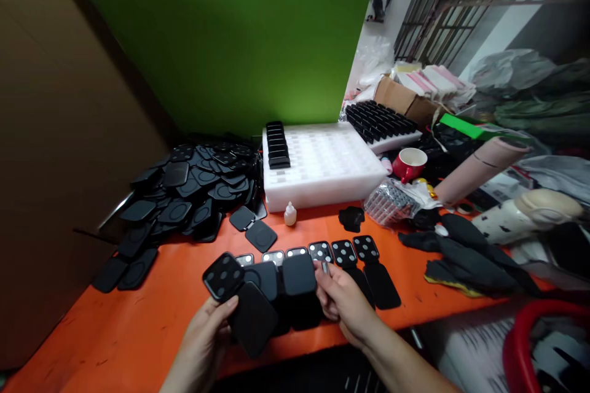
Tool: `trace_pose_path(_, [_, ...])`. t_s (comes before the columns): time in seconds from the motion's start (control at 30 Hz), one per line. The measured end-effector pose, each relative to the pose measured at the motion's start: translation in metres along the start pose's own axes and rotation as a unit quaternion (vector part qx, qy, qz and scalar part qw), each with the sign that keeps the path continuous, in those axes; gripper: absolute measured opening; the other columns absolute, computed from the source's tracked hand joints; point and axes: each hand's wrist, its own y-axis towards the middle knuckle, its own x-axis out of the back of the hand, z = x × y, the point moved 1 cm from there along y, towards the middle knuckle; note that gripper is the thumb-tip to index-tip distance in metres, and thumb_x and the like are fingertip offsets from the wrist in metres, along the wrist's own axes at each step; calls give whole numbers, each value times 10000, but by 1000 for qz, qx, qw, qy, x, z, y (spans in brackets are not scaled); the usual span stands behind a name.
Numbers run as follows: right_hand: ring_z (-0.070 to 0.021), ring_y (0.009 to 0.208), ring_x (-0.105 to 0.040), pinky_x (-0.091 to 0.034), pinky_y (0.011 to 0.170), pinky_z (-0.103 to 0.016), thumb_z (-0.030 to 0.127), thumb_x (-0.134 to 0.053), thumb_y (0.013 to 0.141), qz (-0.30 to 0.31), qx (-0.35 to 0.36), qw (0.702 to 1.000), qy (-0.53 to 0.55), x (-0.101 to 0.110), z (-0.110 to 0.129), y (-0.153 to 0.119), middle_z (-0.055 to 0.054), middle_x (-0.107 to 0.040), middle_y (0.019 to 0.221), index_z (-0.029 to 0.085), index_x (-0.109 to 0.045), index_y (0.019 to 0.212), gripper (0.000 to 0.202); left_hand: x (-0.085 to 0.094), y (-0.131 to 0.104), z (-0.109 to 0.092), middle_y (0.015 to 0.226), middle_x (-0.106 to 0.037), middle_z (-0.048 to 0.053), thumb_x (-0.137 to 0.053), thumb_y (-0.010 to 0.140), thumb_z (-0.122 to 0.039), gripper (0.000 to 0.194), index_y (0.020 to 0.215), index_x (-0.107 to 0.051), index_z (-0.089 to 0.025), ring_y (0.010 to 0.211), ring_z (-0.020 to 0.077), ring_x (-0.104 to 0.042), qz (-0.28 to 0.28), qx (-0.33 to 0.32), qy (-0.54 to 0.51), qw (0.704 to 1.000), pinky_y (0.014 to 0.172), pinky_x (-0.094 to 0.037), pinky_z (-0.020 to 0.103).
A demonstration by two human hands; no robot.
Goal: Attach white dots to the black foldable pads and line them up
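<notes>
My left hand (207, 331) grips a black folding pad (252, 319), its two hinged squares opened out; the upper square has several dark round spots. My right hand (338, 295) is closed in a pinch around a small silvery metal piece (325, 268), whose full shape I cannot make out. It is close to the right edge of another black pad (298, 274) in the row. Along that row, several opened pads lie side by side. The upper squares at the right, such as this dotted square (343, 253), bear silvery round dots.
A large heap of black pads (188, 187) lies at left. Behind stands a white foam tray (322, 190) with a column of black pieces. A small dropper bottle (290, 215), black scrap (351, 219), red mug (409, 164) and dark gloves (465, 264) are on the orange table (124, 313).
</notes>
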Motion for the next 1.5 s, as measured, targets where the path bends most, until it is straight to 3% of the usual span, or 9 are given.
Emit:
trace_pose_path(0.23, [-21, 376, -178, -118, 358, -178, 512, -651, 661, -132, 61, 989, 11, 7, 1, -7, 104, -229, 463, 201, -302, 616, 470, -16, 1, -1, 768, -668, 94, -788, 521, -281, 503, 979, -632, -144, 609, 245, -633, 9, 9, 34, 999, 475, -468, 281])
trace_pose_path(0.43, [-25, 376, -200, -145, 354, -172, 493, -651, 665, -133, 62, 989, 27, 18, -2, -14, 105, -240, 452, 198, -327, 613, 441, 8, 12, -14, 629, -578, 22, -785, 524, -221, 382, 874, -651, -144, 539, 148, -544, 15, -58, 84, 995, 503, -456, 233])
trace_pose_path(0.63, [-24, 374, -190, -158, 342, -161, 468, -648, 688, -154, 70, 985, 39, 29, 2, -14, 106, -222, 454, 193, -344, 625, 415, -3, 4, -12, 590, -497, -8, -771, 558, -294, 345, 841, -641, -145, 551, 124, -508, 22, -86, 114, 989, 549, -467, 229])
trace_pose_path(0.9, [-19, 372, -253, -191, 331, -152, 411, -692, 665, -232, 117, 963, 67, 85, 38, -28, 85, -345, 493, 165, -436, 687, 356, 24, 6, -34, 662, -547, -29, -727, 632, -329, 343, 916, -601, -183, 650, 112, -528, -55, -124, 178, 975, 623, -458, 192])
trace_pose_path(1.03, [-21, 380, -231, -167, 353, -151, 422, -646, 721, -167, 45, 985, -1, 100, 34, -37, 97, -270, 468, 168, -404, 654, 357, 20, 1, -36, 787, -626, 10, -724, 614, -266, 345, 926, -610, -174, 717, 145, -577, -35, -90, 148, 984, 599, -478, 197])
trace_pose_path(1.2, [-41, 470, -348, -237, 420, -164, 415, -630, 740, -24, -46, 997, -63, 95, 17, -46, 57, -403, 569, 157, -427, 678, 334, 0, -1, -26, 727, -653, 23, -626, 645, -164, 194, 839, -625, -167, 594, 157, -611, -69, 27, -33, 997, 533, -513, 247])
trace_pose_path(1.3, [-36, 453, -311, -194, 413, -170, 421, -597, 769, -12, -46, 996, -79, 98, 11, -48, 65, -382, 556, 160, -424, 686, 324, -3, 3, -25, 762, -664, 41, -565, 685, -135, 178, 848, -627, -167, 608, 171, -624, -23, 62, -71, 995, 549, -531, 278])
trace_pose_path(1.4, [-40, 471, -316, -214, 438, -178, 413, -590, 778, -2, -43, 996, -84, 103, 9, -48, 61, -381, 568, 161, -416, 680, 322, 12, 9, -34, 900, -661, 21, -600, 685, -143, 284, 958, -607, -221, 698, 166, -628, -40, 10, 35, 999, 561, -526, 237])
trace_pose_path(1.5, [-48, 497, -336, -246, 463, -182, 417, -606, 762, 6, -44, 996, -82, 104, 12, -46, 54, -386, 587, 159, -418, 675, 332, 44, 17, -43, 1029, -627, 9, -665, 672, -272, 482, 1132, -522, -293, 829, 196, -615, -112, -40, 236, 964, 580, -514, 215])
